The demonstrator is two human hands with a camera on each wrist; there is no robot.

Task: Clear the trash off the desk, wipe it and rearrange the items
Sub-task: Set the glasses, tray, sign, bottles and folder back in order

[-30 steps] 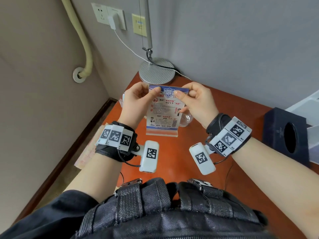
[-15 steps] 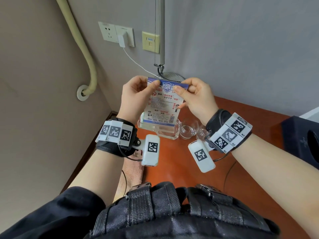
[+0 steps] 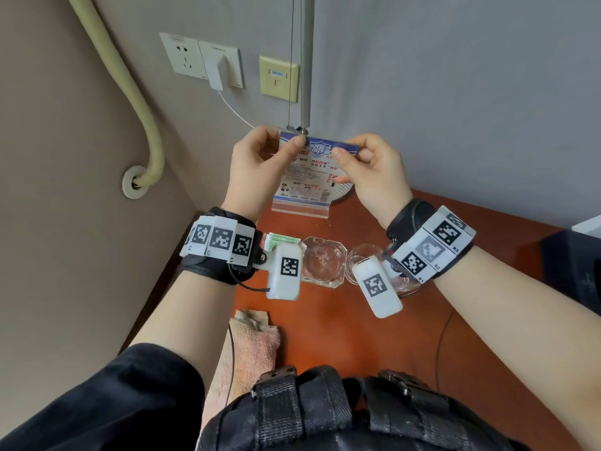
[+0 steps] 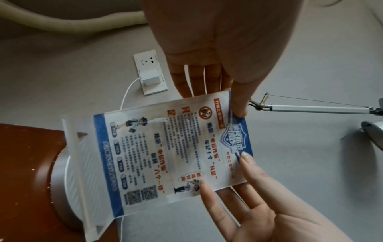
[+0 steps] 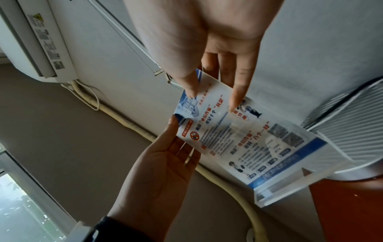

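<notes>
1. Two hands pinching acrylic sign holder (image 3: 311, 177) at top corners.
2. Left hand (image 3: 257, 166): thumb in front, fingers behind.
3. Right hand (image 3: 374, 172): same grip; base below fingertips, above desk (image 3: 341, 327).

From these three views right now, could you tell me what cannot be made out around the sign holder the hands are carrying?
- Sign holder small print: blurred in all views.
- Lamp base: head view, mostly hidden behind the sign holder and right hand.
- Drinking glass: head view, partly covered by the right wrist camera.
- Green packet: head view, largely behind the left wrist band.
- Dark box: cut off by the right edge.
</notes>
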